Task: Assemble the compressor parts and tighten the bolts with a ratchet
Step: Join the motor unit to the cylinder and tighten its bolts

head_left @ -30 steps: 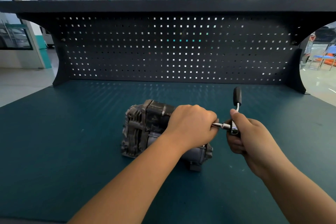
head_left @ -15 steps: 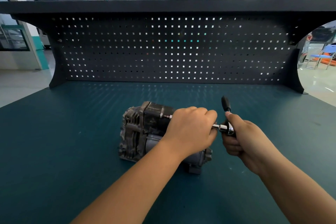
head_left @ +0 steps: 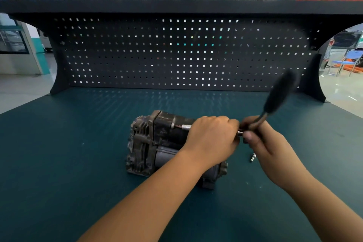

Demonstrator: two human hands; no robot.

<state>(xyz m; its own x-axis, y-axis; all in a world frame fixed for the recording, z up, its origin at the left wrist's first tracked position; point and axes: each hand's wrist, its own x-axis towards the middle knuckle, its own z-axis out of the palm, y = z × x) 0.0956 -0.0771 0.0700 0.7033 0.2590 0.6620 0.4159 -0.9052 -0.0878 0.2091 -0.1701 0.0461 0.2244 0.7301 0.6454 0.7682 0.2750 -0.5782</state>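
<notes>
Work surface: a dark teal bench mat point(head_left: 78, 163), with both forearms reaching in from the near edge.

Nearest item of note: a small loose bolt point(head_left: 253, 157) lies on the mat just under the right hand, apart from the housing.

Left hand point(head_left: 212, 139): fingers curled into a fist round the extension bar point(head_left: 186, 127), steadying it over the top of the compressor point(head_left: 149, 143). The compressor sits on its side at mid-bench, finned end to the left, motor end towards the right hand.

Right hand point(head_left: 265, 143): closed round the ratchet point(head_left: 277, 96) close to its head. The black handle slants up and away to the right and is blurred.

Governing relation: the bar's long axis runs nearly level, left to right, from the ratchet head into the bolt seat on the upper face of the housing. The fastener lies to the left of both grips, and the left hand is the nearer. The handle stands crosswise to that axis, so in my judgement the coming swing must turn about the bar without tipping it, or the socket may ride off the bolt head.

Beyond: a black perforated back panel point(head_left: 157, 55), with a workshop hall behind it.
</notes>
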